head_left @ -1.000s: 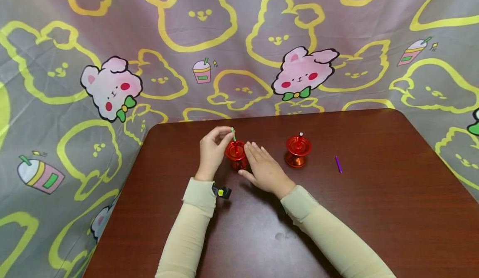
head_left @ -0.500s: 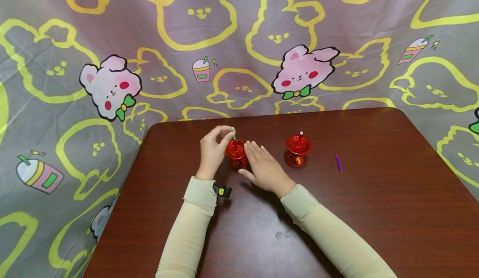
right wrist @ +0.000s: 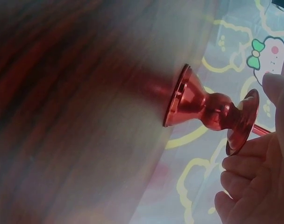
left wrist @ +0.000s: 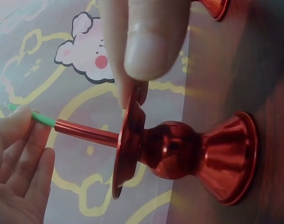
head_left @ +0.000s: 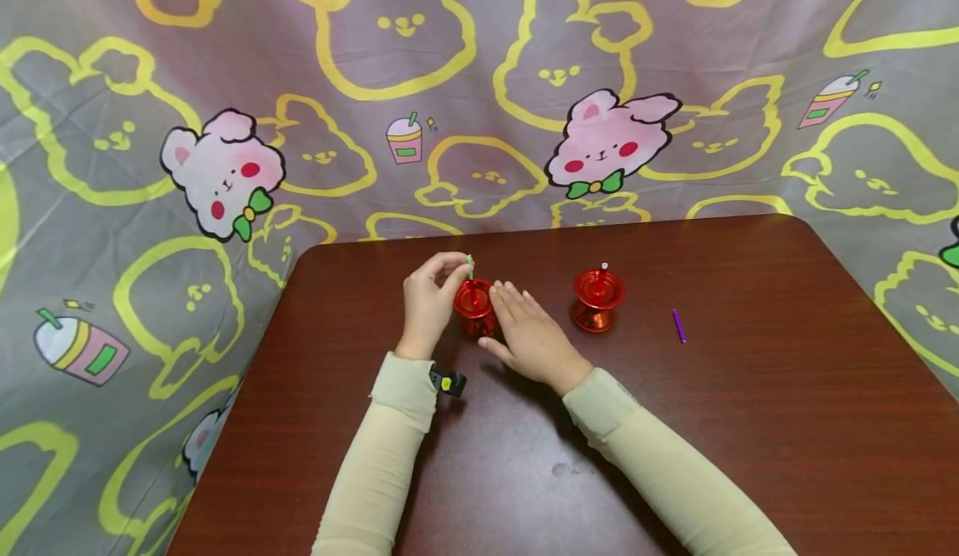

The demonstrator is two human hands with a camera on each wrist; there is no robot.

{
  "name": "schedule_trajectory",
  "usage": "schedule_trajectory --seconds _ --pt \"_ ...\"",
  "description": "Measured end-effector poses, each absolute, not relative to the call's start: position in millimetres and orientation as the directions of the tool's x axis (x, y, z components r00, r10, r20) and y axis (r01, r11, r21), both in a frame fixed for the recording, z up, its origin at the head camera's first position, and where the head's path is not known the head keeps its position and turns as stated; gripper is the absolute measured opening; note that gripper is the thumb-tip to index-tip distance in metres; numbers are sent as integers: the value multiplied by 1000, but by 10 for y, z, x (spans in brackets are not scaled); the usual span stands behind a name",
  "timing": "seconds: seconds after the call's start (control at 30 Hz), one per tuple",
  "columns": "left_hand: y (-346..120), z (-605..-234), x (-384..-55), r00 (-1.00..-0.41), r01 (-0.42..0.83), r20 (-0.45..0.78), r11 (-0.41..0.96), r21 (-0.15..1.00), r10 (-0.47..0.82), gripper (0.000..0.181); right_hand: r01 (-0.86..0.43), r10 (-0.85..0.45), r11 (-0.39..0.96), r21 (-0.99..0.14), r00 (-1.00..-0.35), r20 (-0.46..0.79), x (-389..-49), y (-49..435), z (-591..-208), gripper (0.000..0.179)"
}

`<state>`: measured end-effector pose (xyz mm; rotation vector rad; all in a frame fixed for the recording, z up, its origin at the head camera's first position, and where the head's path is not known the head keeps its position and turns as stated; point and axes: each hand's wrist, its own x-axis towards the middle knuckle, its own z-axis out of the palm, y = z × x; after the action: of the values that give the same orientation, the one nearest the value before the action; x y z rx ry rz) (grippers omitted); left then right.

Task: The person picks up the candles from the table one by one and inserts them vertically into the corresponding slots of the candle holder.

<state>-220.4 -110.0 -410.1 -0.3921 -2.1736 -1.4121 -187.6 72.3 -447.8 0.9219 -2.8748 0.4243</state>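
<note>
My left hand (head_left: 429, 306) pinches a thin green candle (left wrist: 43, 118) between thumb and fingertips. The candle's lower end meets the mouth of the narrow tube rising from a shiny red candle holder (left wrist: 172, 149); how deep it sits is hidden. This holder stands upright on the table, and in the right wrist view its round base and dish show from the side. My right hand (head_left: 535, 340) lies alongside it with fingers straight, fingertips at the dish's rim.
A second red candle holder (head_left: 597, 298) stands to the right, with a white tip above its tube. Further right, a purple candle (head_left: 678, 326) lies on the dark wooden table (head_left: 749, 423). A patterned cloth (head_left: 464, 65) hangs behind and beside the table.
The green candle looks slightly more upright over the holder's tube. My left hand has barely shifted, and my right hand stays at the dish's rim.
</note>
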Motion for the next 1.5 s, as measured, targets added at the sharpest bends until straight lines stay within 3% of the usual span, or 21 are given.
schedule_trajectory --seconds 1.03,1.5 --pt "-1075 -4156 -2185 -816 499 574 423 756 -63 15 -589 -566 781 -208 -808 161 -1872 728 -4417 79" --pt "-1092 -4106 -2160 -840 486 542 404 775 -30 15 -588 -565 785 -194 -809 164 -1875 722 -4437 78"
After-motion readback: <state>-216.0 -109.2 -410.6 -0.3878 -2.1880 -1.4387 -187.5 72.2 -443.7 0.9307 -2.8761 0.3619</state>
